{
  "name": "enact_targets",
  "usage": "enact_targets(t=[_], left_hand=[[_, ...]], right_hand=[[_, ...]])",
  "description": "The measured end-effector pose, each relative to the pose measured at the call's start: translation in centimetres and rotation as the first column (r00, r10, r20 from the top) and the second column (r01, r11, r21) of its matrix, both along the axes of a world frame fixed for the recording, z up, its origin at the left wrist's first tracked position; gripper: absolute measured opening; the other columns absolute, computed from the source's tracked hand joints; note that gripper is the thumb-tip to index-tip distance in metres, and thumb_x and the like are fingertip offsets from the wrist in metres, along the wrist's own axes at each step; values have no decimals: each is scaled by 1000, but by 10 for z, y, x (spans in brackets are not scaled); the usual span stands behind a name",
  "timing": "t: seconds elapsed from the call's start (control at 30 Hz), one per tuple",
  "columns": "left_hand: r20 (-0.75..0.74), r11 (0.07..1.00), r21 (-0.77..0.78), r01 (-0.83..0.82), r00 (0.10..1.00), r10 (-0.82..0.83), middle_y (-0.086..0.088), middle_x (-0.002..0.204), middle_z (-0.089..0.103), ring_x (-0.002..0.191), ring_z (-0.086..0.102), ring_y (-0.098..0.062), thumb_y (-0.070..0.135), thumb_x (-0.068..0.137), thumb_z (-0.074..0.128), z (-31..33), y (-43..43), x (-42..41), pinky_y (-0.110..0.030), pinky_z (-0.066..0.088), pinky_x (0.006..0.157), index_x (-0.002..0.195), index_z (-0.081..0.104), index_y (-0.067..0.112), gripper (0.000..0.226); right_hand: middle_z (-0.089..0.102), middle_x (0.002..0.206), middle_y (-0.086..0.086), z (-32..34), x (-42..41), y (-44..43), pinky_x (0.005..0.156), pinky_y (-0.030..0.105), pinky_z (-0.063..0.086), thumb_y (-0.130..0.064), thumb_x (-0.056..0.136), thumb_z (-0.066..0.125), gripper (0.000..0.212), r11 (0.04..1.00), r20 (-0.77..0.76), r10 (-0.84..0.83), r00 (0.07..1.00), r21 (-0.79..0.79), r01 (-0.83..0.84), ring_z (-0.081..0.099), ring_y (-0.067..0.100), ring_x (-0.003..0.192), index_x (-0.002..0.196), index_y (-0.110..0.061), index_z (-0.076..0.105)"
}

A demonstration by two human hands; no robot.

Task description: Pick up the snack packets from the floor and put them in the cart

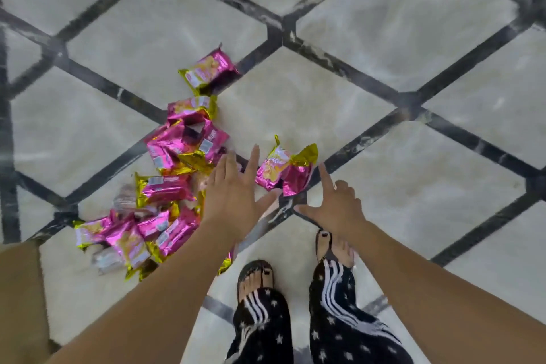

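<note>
The person wears black trousers (339,322) printed with small white stars, with white stripes running down each leg. Dark thong sandals (256,270) are worn, and the toenails (267,272) are painted dark. Both forearms (165,281) are bare.

snack packets (177,162) | pink-and-gold foil | scattered on floor (384,53) | one pair (283,170) apart

Bright, even light falls on the pale floor (325,103), whose tiles carry a soft whitish sheen in streaks. Shadows are faint and soft-edged. Motion blur smears the whole frame: the dark inlay lines (348,68) look fuzzy, and the print on the snack packets (189,142) is unreadable. Their foil glints. Straight lines bow toward the picture's edges.
</note>
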State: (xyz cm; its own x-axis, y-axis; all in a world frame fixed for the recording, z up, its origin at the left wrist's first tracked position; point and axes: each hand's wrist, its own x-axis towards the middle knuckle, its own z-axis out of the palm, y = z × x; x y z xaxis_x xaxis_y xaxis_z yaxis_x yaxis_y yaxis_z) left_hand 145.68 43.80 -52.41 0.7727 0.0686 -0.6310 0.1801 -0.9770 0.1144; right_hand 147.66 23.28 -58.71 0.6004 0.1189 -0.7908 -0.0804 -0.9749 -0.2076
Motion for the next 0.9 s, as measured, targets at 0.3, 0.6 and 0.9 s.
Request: enact_targets(t=[0.3, 0.6, 0.9], left_hand=[[237, 992, -128, -20, 970, 50, -26, 158, 19, 145, 23, -41, 83, 85, 4, -181, -11, -16, -52, 25, 115, 157, -4, 33, 88], [215, 998, -21, -57, 975, 60, -16, 112, 45, 91, 54, -34, 46, 90, 61, -221, -47, 1, -42, 47, 73, 147, -28, 43, 105], [258, 990, -2, -144, 956, 140, -10, 103, 38, 84, 50, -28, 48, 99, 45, -59, -65, 58, -40, 48, 70, 139, -31, 50, 86]], right_hand=[[48, 140, 4, -158, -24, 27, 103, 42, 43, -48, 84, 68, 100, 727, 271, -588, 762, 590, 352, 47, 20, 126, 151, -47, -5], [39, 90, 4, -164, -10, -17, 70, 38, 49, -42, 89, 63, 86, 850, 546, -524, 654, 289, 440, 49, 26, 68, 146, -54, 0], [38, 90, 5, -1, 33, -46, 53, 21, 35, -45, 93, 57, 76, 877, 465, -480, 744, 236, 418, 44, 15, 61, 145, -49, 3]])
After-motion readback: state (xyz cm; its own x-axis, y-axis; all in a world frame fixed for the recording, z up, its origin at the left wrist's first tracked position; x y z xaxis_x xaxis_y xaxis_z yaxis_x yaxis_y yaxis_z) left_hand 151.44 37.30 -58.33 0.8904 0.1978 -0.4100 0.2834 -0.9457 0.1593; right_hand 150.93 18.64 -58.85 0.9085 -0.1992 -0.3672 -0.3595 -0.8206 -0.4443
